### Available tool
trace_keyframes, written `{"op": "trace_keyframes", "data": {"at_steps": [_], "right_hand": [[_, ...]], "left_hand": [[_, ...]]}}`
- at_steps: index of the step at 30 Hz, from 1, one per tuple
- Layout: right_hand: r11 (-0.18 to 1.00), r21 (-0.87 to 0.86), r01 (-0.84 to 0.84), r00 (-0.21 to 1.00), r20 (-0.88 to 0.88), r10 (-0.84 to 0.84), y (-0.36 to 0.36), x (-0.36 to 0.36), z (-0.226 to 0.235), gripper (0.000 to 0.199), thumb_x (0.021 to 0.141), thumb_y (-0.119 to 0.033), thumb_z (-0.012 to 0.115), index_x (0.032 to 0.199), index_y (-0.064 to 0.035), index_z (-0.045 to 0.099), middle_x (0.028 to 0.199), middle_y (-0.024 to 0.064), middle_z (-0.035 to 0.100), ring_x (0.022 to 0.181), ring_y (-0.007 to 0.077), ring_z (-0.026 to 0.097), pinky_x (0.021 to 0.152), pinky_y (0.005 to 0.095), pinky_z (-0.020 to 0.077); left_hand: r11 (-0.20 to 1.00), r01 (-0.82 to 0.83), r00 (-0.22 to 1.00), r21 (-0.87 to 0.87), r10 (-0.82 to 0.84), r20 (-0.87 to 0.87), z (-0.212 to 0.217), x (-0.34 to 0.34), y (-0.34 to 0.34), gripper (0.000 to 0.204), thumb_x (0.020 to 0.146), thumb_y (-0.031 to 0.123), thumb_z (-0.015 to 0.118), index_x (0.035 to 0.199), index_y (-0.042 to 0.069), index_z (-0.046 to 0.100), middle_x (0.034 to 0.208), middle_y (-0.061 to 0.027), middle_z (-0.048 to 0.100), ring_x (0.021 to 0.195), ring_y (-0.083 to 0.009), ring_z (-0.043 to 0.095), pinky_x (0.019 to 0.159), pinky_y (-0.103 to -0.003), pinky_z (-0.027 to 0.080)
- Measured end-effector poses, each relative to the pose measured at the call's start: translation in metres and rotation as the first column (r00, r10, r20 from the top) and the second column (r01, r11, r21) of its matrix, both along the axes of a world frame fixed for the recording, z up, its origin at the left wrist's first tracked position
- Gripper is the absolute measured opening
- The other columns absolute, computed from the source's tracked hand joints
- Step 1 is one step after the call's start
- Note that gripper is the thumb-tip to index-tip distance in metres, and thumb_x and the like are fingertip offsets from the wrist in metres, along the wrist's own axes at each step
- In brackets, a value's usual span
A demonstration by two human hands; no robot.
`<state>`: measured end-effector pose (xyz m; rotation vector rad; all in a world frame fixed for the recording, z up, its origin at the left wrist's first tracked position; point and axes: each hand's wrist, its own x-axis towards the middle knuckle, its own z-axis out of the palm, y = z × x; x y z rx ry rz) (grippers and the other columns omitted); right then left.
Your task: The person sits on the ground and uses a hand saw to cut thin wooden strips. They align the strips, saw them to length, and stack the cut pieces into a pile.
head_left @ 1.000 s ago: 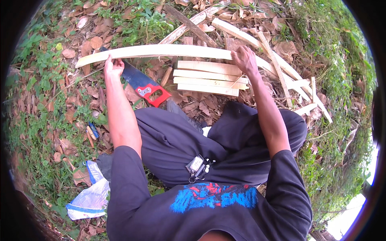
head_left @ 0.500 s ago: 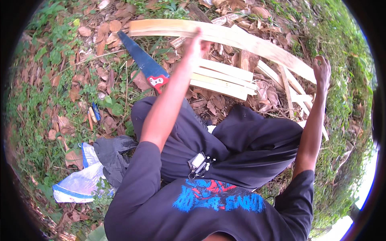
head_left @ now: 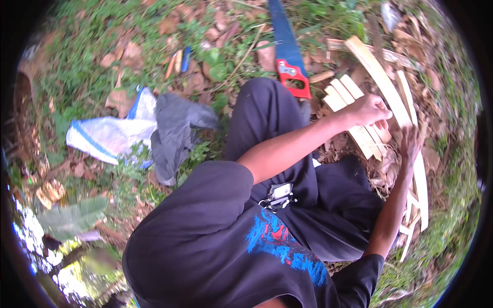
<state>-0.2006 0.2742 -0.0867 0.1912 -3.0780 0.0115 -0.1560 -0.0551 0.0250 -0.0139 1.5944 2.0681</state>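
Observation:
A long pale wooden strip (head_left: 379, 72) runs down the right side, its lower part (head_left: 422, 195) passing under my right hand (head_left: 410, 143). My right fingers are bent over the strip and seem to grip it. Just left of the strip is my left hand (head_left: 368, 110), its fingers curled closed; whatever may be inside them is hidden. Below my left hand several short pale wooden slats (head_left: 363, 141) lie side by side on dry leaves. A handsaw (head_left: 286, 41) with a blue blade and a red handle lies beyond my left knee.
Thin wooden offcuts (head_left: 411, 205) are scattered beneath the long strip. On the grass to the left lie a white and blue plastic sack (head_left: 97, 138), a dark cloth (head_left: 177, 128) and several small stick-like tools (head_left: 178, 60). Keys (head_left: 280, 192) rest on my lap.
The view has swung left, so the ground things appear further right. My left hand has curled its fingers and come closer to my right hand, which is now on the strip.

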Motion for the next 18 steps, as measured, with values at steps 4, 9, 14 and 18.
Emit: {"op": "trace_keyframes", "data": {"at_steps": [4,9,14,18], "right_hand": [[0.987,0.019,-0.159,0.986,-0.042,0.159,-0.032,-0.001,0.008,0.072,0.091,-0.056,0.05,0.141,-0.0056,0.04,0.138,0.0255,0.045,0.129,0.04,0.042,0.107,0.0495,0.0329],[0.995,-0.007,-0.095,0.995,-0.01,0.095,-0.016,-0.007,-0.004,0.068,0.088,-0.05,0.058,0.142,-0.0119,0.039,0.123,0.0228,0.055,0.115,0.0398,0.052,0.096,0.0516,0.0403],[0.998,0.027,-0.058,0.998,-0.012,0.058,-0.003,-0.015,-0.017,0.07,0.087,-0.051,0.056,0.144,-0.0155,0.037,0.128,0.0212,0.053,0.12,0.0392,0.049,0.1,0.0544,0.0375],[0.998,0.006,-0.059,0.998,-0.016,0.059,-0.014,-0.013,-0.015,0.066,0.088,-0.047,0.055,0.144,-0.0178,0.037,0.132,0.0201,0.051,0.121,0.0378,0.048,0.101,0.0554,0.0366]], "left_hand": [[0.968,-0.227,0.957,-0.111,0.2,-0.21,0.029,0.051,-0.056,0.023,0.092,0.022,0.06,0.097,0.0,0.059,0.081,-0.0076,0.071,0.071,-0.0125,0.066,0.062,-0.027,0.049],[0.375,-0.757,0.596,-0.535,0.062,-0.8,0.097,0.146,-0.163,0.027,0.077,0.013,0.073,0.098,0.003,0.059,0.08,-0.0069,0.063,0.088,-0.0275,0.059,0.081,-0.039,0.045],[-0.316,-0.215,0.963,-0.924,0.091,-0.255,0.102,0.259,-0.249,0.105,0.064,0.034,0.086,0.15,0.024,0.026,0.152,-0.0284,0.007,0.139,-0.0567,0.002,0.098,-0.08,0.017],[-0.25,0.028,0.896,-0.968,0.435,-0.086,0.07,0.329,-0.328,0.063,0.084,0.001,0.052,0.143,0.02,0.04,0.137,-0.0246,0.046,0.116,-0.04,0.055,0.095,-0.048,0.047]]}}
